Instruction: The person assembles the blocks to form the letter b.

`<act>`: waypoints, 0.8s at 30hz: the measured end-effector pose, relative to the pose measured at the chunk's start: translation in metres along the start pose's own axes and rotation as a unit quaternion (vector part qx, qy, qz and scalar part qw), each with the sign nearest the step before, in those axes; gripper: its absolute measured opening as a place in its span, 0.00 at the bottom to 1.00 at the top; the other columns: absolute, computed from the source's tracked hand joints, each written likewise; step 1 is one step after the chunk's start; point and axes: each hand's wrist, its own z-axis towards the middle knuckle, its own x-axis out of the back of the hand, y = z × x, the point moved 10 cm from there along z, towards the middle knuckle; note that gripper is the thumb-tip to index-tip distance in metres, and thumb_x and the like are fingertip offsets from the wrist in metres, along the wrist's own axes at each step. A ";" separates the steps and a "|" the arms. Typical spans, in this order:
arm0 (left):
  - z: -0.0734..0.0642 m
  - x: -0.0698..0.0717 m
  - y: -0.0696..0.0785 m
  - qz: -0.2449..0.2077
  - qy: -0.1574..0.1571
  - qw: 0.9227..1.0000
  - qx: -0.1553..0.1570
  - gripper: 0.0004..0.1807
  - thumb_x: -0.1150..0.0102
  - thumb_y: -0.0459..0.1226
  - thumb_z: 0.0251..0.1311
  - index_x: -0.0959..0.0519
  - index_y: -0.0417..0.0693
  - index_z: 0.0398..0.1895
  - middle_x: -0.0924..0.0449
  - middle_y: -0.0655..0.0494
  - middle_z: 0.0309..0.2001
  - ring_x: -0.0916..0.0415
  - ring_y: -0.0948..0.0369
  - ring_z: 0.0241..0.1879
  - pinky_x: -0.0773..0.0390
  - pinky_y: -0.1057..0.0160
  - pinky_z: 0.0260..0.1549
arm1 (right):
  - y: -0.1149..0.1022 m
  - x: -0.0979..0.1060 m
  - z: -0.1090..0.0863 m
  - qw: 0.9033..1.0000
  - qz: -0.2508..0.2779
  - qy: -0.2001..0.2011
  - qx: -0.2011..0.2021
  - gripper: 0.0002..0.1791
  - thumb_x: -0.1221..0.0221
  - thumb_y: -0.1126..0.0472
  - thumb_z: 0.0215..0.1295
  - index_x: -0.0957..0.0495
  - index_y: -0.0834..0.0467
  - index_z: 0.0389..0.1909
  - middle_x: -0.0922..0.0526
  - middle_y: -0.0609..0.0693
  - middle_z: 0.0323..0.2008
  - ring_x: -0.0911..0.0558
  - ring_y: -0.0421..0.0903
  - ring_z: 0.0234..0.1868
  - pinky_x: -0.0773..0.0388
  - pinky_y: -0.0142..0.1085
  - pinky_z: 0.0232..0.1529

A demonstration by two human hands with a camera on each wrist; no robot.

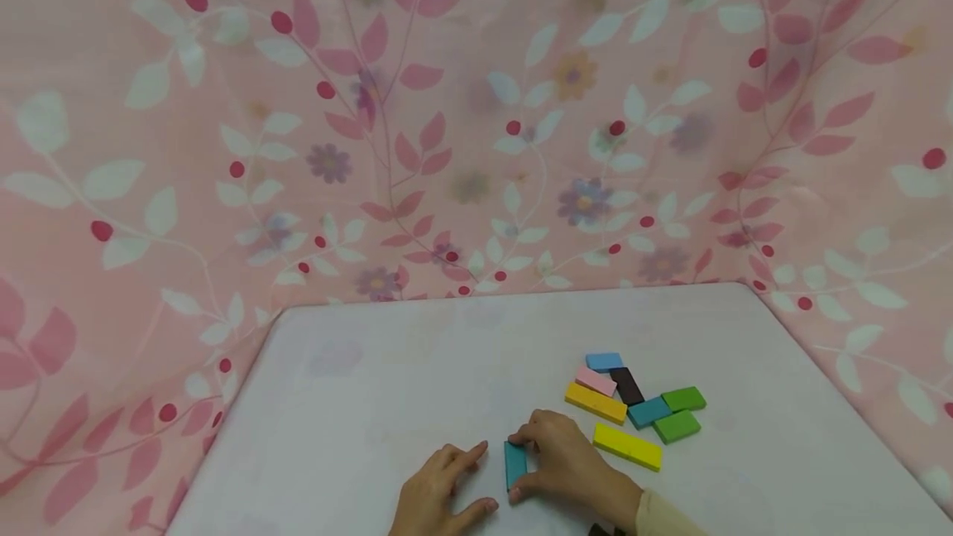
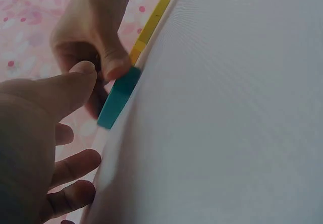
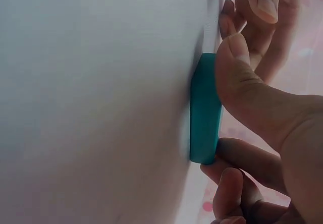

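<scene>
Teal block [image 1: 515,466], lower centre: we're likely placing it, right hand [image 1: 562,461] pinching its ends, left hand [image 1: 441,490] spread. We'd next release gently

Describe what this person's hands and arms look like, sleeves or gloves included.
The left hand and right hand are bare, with no gloves or rings visible. Behind the right hand comes a pale cream sleeve; no left sleeve shows. A small dark item beside it is unclear.
</scene>
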 end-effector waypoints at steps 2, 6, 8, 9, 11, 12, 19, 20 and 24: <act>0.000 0.000 -0.001 -0.003 0.002 1.000 -0.003 0.34 0.23 0.55 0.59 0.17 0.53 0.67 0.21 0.69 0.42 0.40 0.80 0.32 0.36 0.78 0.26 | -0.009 -0.003 0.007 1.000 -0.010 0.000 0.016 0.34 0.15 0.41 0.42 0.09 0.55 0.49 0.19 0.38 0.32 0.30 0.30 0.32 0.28 0.27 0.35; 0.000 0.001 -0.002 -0.007 0.011 1.000 -0.004 0.33 0.25 0.55 0.60 0.16 0.53 0.66 0.23 0.69 0.40 0.41 0.81 0.32 0.36 0.78 0.26 | -0.022 -0.009 0.017 0.999 -0.023 0.004 0.043 0.32 0.15 0.43 0.42 0.09 0.56 0.48 0.16 0.39 0.33 0.29 0.29 0.33 0.27 0.25 0.37; 0.001 0.000 -0.003 -0.011 0.010 1.000 0.000 0.32 0.25 0.56 0.61 0.15 0.51 0.64 0.25 0.70 0.40 0.41 0.81 0.31 0.37 0.78 0.26 | -0.025 -0.012 0.021 0.998 -0.025 0.009 0.053 0.31 0.14 0.45 0.42 0.08 0.55 0.47 0.15 0.39 0.34 0.28 0.28 0.33 0.26 0.25 0.37; 0.001 -0.001 -0.003 -0.012 0.009 1.000 0.004 0.31 0.26 0.56 0.62 0.15 0.51 0.64 0.25 0.70 0.40 0.41 0.81 0.31 0.37 0.78 0.26 | -0.027 -0.013 0.023 0.998 -0.026 0.011 0.056 0.30 0.14 0.46 0.42 0.08 0.55 0.46 0.14 0.39 0.34 0.28 0.28 0.33 0.26 0.25 0.37; 0.002 -0.002 -0.003 -0.014 0.002 1.000 0.006 0.32 0.27 0.56 0.62 0.14 0.48 0.63 0.26 0.70 0.40 0.41 0.81 0.31 0.36 0.78 0.26 | -0.028 -0.013 0.025 0.998 -0.025 0.016 0.059 0.29 0.13 0.48 0.41 0.08 0.55 0.45 0.13 0.39 0.35 0.27 0.28 0.33 0.25 0.25 0.37; 0.003 -0.002 -0.003 -0.014 0.000 1.000 0.006 0.33 0.27 0.57 0.62 0.14 0.46 0.63 0.26 0.70 0.40 0.41 0.81 0.31 0.36 0.78 0.26 | -0.027 -0.014 0.025 0.998 -0.022 0.017 0.058 0.29 0.13 0.48 0.41 0.08 0.55 0.45 0.13 0.39 0.35 0.27 0.28 0.33 0.25 0.25 0.37; 0.002 0.000 -0.004 -0.001 -0.007 1.000 -0.007 0.37 0.27 0.59 0.60 0.15 0.40 0.62 0.28 0.70 0.40 0.41 0.81 0.31 0.37 0.79 0.25 | -0.021 -0.019 0.024 0.999 0.005 -0.003 0.054 0.32 0.15 0.45 0.45 0.09 0.54 0.52 0.15 0.38 0.37 0.26 0.29 0.35 0.26 0.26 0.38; 0.002 0.000 -0.005 -0.003 -0.011 1.000 -0.006 0.38 0.27 0.59 0.60 0.15 0.40 0.62 0.28 0.69 0.40 0.41 0.81 0.31 0.36 0.79 0.25 | -0.019 -0.020 0.024 0.998 0.007 -0.014 0.055 0.33 0.16 0.44 0.47 0.10 0.53 0.54 0.15 0.38 0.39 0.26 0.29 0.36 0.26 0.26 0.40; 0.003 -0.001 -0.007 -0.010 -0.032 0.999 0.008 0.38 0.27 0.58 0.59 0.17 0.41 0.65 0.27 0.68 0.40 0.41 0.81 0.30 0.35 0.78 0.25 | -0.013 -0.019 0.019 0.995 0.019 -0.069 0.063 0.37 0.23 0.38 0.56 0.17 0.49 0.65 0.17 0.38 0.49 0.24 0.31 0.42 0.23 0.28 0.46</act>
